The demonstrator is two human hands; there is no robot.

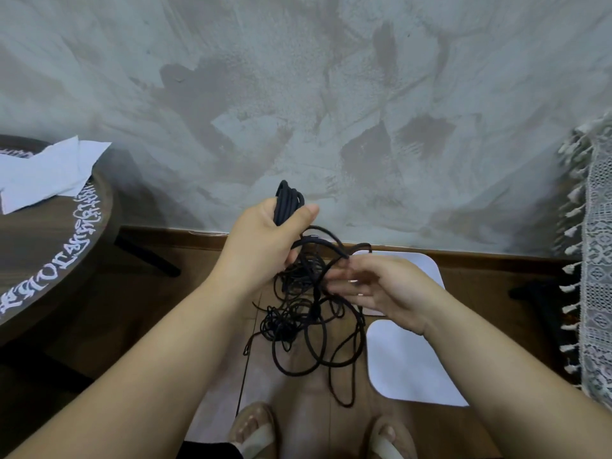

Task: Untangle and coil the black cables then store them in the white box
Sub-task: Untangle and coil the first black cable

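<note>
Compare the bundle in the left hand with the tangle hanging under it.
The coiled bundle is neat, parallel loops; the tangle is loose, crossing loops. The coiled bundle is gripped in the left hand, sticking up above it; the tangle dangles below. Both are black cable.

My left hand holds the coil up before the wall. The cables hang below it, my right hand just right of them. Right again, the box lies on the floor. A worktop stands far left.
</note>
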